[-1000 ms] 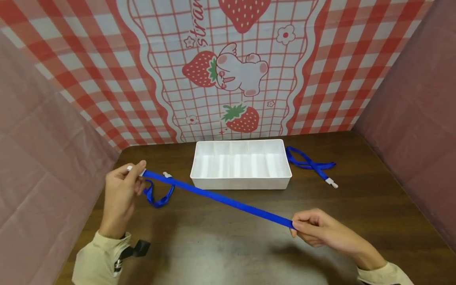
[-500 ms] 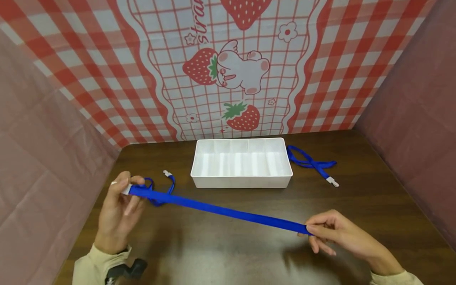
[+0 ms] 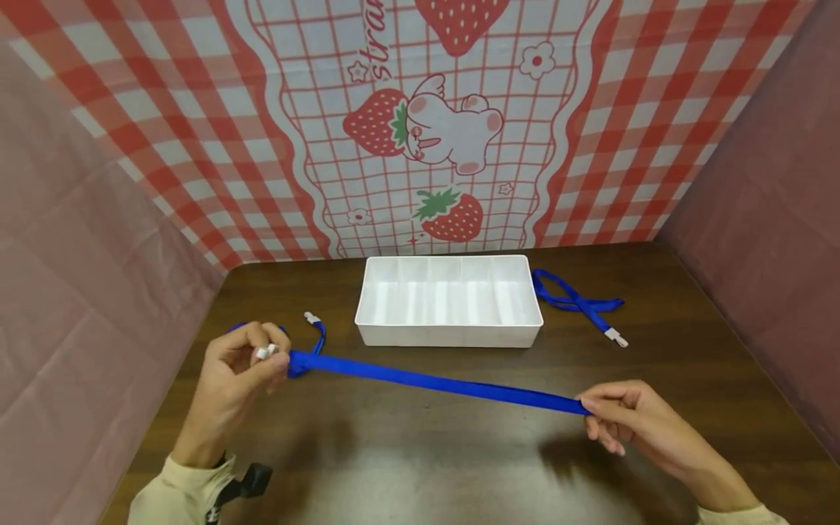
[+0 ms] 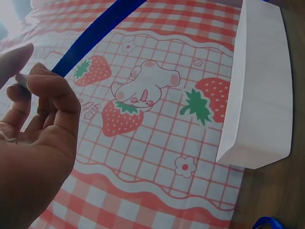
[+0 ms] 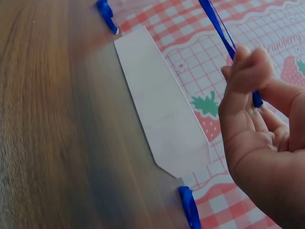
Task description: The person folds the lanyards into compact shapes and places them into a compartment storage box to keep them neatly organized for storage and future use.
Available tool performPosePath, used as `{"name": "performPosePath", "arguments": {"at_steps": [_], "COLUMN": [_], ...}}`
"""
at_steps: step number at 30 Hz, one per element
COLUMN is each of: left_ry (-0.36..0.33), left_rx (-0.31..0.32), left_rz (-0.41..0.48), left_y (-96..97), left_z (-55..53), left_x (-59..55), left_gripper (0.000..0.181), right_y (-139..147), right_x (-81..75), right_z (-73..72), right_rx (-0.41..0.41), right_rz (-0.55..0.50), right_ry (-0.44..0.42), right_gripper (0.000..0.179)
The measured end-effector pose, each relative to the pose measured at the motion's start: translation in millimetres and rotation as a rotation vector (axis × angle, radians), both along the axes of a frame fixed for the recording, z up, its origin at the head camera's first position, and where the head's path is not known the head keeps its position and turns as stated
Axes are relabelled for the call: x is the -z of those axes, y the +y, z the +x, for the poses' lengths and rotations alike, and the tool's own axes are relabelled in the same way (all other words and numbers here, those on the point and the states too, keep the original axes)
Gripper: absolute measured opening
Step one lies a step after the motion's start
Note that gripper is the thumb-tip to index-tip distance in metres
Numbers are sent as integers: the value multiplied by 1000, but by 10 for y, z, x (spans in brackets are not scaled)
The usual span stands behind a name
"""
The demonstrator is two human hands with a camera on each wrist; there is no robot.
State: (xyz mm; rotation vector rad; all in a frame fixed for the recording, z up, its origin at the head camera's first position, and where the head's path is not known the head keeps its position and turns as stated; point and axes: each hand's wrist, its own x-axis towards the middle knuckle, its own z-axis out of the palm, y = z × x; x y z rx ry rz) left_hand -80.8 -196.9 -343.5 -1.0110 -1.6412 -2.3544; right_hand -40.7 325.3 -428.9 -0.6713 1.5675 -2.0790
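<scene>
A blue lanyard (image 3: 433,381) is stretched between my two hands above the table, in front of the white box. My left hand (image 3: 239,372) pinches its end with the white plastic clip (image 3: 265,351), which is partly hidden by the fingers. At the other end, my right hand (image 3: 639,419) pinches the strap between thumb and index finger, the remaining fingers loosely bent. In the right wrist view a short blue tip of the lanyard (image 5: 257,99) pokes out below the pinch. The left wrist view shows the strap (image 4: 95,38) rising away from the left fingers.
A white divided box (image 3: 449,335) stands at the table's back. Right of it lies a looped blue lanyard (image 3: 577,300) with a white clip (image 3: 615,337). Another blue lanyard (image 3: 320,339) lies at the left, partly behind my left hand. A strawberry-print cloth (image 3: 426,219) hangs behind.
My right hand has moved to the right with its end of the lanyard. My left hand has lowered and turned, and the strap now lies flatter across the view.
</scene>
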Motion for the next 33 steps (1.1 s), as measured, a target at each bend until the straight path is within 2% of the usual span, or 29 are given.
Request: {"name": "performPosePath", "arguments": {"at_steps": [3, 6, 8, 9, 11, 15, 20, 23, 26, 33], "left_ry": [27, 67, 73, 67, 39, -8, -6, 9, 37, 120], "left_rx": [69, 184, 230, 226, 178, 31, -80, -101, -88, -81], "left_rz": [-7, 23, 32, 24, -10, -117, -220, -264, -281, -318], "left_y": [-10, -28, -36, -36, -26, 10, 36, 50, 80, 209], "left_z": [-4, -26, -32, -30, -17, 13, 36, 45, 50, 96], "left_x": [6, 11, 6, -1, -15, -34, -68, -98, -121, -149], "left_gripper": [26, 19, 21, 24, 27, 24, 19, 18, 20, 27], "right_y": [21, 23, 27, 32, 44, 66, 58, 41, 20, -55], "right_x": [-10, -34, -52, -61, -79, -111, -181, -249, -321, -458], "right_z": [8, 3, -3, -7, -14, -16, -3, 13, 25, 56], "right_rx": [-3, 24, 56, 78, 115, 159, 192, 227, 250, 248], "right_rz": [7, 40, 73, 88, 114, 135, 160, 208, 258, 356], "right_ry": [-33, -39, -30, -24, -10, 4, 48, 70, 85, 142], "right_gripper": [35, 29, 27, 26, 27, 28, 26, 21, 19, 17]}}
